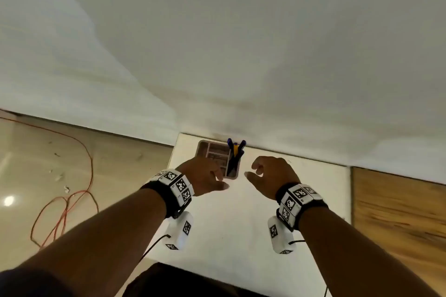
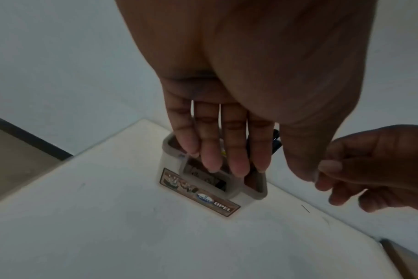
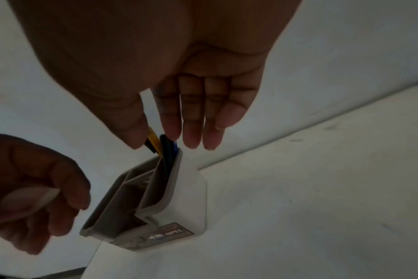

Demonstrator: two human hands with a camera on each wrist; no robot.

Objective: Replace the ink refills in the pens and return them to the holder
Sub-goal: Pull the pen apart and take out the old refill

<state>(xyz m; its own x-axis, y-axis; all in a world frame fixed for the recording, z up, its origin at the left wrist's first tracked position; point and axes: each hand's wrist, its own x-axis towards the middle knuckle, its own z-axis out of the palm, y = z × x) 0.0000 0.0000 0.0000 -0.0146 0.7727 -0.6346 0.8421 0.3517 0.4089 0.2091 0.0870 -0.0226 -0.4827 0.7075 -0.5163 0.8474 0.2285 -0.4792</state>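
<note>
My left hand point(image 1: 205, 176) and right hand point(image 1: 272, 176) hover relaxed, holding nothing, flanking holder point(image 1: 235, 175); pens point(image 1: 235, 154) inside its right compartment.

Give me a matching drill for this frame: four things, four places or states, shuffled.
Things:
1. pens
2. holder
3. left hand
4. cable

Places or states:
A. lies on the floor, left of the table
B. stand in the holder's right compartment
C. fingers straight above the holder, holding nothing
D. stands at the table's far edge by the wall

Pairs: 1-B, 2-D, 3-C, 4-A
</note>
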